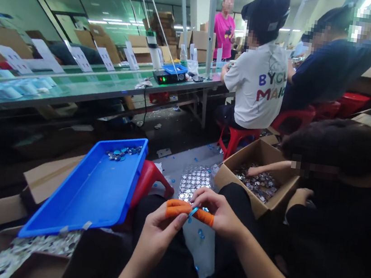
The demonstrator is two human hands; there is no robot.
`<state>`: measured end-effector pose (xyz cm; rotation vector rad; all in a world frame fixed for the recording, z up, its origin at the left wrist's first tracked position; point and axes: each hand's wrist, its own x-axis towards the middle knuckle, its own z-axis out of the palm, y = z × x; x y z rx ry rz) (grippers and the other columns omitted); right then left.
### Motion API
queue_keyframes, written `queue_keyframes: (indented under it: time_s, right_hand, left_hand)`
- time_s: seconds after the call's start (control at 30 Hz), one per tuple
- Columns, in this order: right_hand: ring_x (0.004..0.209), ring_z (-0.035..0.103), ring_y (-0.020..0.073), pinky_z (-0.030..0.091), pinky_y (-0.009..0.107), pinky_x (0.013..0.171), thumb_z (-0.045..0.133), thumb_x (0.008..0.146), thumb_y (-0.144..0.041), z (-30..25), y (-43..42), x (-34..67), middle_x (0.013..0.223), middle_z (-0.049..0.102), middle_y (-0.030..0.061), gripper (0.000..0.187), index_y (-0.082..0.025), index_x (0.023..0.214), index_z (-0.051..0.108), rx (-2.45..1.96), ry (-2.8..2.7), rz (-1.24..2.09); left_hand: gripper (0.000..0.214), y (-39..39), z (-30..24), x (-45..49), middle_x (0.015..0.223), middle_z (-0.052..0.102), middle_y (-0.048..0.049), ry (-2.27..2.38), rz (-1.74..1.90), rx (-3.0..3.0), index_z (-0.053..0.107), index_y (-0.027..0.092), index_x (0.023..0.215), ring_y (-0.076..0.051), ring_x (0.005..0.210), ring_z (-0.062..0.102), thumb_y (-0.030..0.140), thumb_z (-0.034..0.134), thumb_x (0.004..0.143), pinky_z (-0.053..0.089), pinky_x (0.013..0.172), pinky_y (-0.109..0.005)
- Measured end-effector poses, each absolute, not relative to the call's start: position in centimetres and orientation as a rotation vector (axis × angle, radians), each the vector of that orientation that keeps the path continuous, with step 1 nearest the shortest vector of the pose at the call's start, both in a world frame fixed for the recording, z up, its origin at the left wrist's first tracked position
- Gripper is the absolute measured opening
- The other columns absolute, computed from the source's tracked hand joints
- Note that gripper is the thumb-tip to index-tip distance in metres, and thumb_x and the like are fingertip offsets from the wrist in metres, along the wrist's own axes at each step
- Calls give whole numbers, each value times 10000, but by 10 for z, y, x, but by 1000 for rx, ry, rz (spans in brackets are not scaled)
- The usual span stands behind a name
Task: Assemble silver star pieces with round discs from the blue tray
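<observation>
Both of my hands meet over my lap around a small shiny blue, ring-like piece (pixel 193 211). My left hand (pixel 165 223) wears orange finger covers and pinches the piece from the left. My right hand (pixel 221 214), with an orange cover on one finger, grips it from the right. Fingers hide part of the piece, so its exact kind cannot be made out. Below the hands, several loose blue bits (pixel 201 233) lie on a pale surface between my legs. Just beyond, a clear tray of silvery pieces (pixel 195 183) lies flat.
To the left a blue tray (pixel 96 195) holds round metal pieces (pixel 124 153) and rests partly on a red stool (pixel 152 182). A cardboard box (pixel 288 189) of small parts stands at right, a co-worker's hand (pixel 254 171) in it. A conveyor table (pixel 86 82) runs behind.
</observation>
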<state>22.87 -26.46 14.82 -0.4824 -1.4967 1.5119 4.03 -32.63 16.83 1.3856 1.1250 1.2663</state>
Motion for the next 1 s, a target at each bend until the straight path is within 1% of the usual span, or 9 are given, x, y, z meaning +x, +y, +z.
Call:
queue_keyframes:
  time_s: [0.1,0.2,0.33,0.47,0.57,0.73,0.9,1.0]
  right_hand:
    - [944,608,177,493,335,872,817,805,-283,144,-265,229,1029,634,61,163,-193,897,717,-458,-1427,1637]
    - [921,606,180,488,337,869,825,793,-300,142,-265,226,965,648,55,187,-184,866,697,-444,-1376,1693]
    - [870,593,165,473,305,818,841,774,-289,141,-266,222,901,644,42,210,-170,834,680,-433,-1310,1752]
    - [831,584,148,464,278,774,856,756,-292,135,-269,219,882,626,29,244,-162,829,663,-462,-1235,1811]
    - [817,579,145,463,273,759,870,734,-315,131,-272,218,873,622,26,278,-161,821,656,-490,-1213,1812]
    - [785,565,140,468,266,727,891,695,-345,133,-276,218,856,609,23,323,-161,787,642,-536,-1215,1795]
    - [767,569,140,487,261,704,889,693,-340,133,-277,220,835,605,23,307,-165,777,651,-539,-1207,1781]
    - [781,579,148,496,265,711,893,686,-332,128,-277,220,840,621,29,295,-164,770,665,-520,-1145,1809]
  left_hand:
    - [132,-330,175,40,1002,709,-60,1171,1237,1472,786,235,987,-201,938,664,300,698,914,524,864,-270]
    - [132,-332,176,41,989,711,-58,1193,1222,1507,780,234,996,-203,924,665,297,695,917,520,846,-274]
    - [111,-335,174,42,943,708,-53,1227,1204,1535,775,223,945,-194,877,666,295,696,917,515,812,-267]
    - [130,-337,175,42,870,691,-46,1224,1184,1547,769,208,888,-175,801,648,304,688,921,504,744,-250]
    - [156,-338,175,44,817,671,-39,1232,1186,1520,757,194,839,-160,743,626,314,692,915,489,698,-239]
    - [257,-341,170,50,719,628,-28,1325,1201,1484,710,171,714,-146,667,578,345,695,903,458,637,-235]
    - [275,-342,165,56,686,595,-17,1432,1226,1461,669,162,699,-136,623,533,354,689,894,426,580,-227]
    - [260,-341,166,59,695,613,-23,1393,1255,1446,681,162,716,-144,638,557,352,686,893,447,594,-226]
